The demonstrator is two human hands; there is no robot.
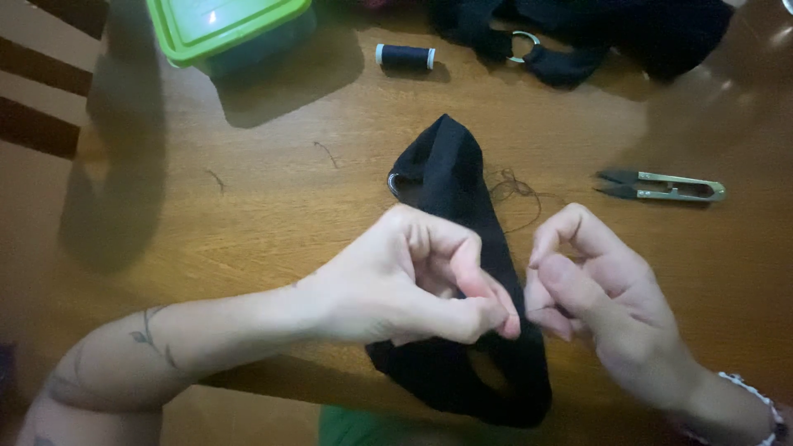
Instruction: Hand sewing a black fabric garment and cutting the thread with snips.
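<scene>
The black strap lies in the middle of the worktop, its near end hanging over the front edge. A metal ring sits at its left side and loose thread beside it on the right. Both hands meet above the strap: the left hand is closed in a pinch, thumb against forefinger, and the right hand is pinched too, touching the left fingertips. What they pinch is too thin to see; I judge it is thread or a needle, so the step looks like hand sewing, and the next move needs a steady fine pull. Snips lie to the right, a spool and a green box farther back. Free room is on the left.
</scene>
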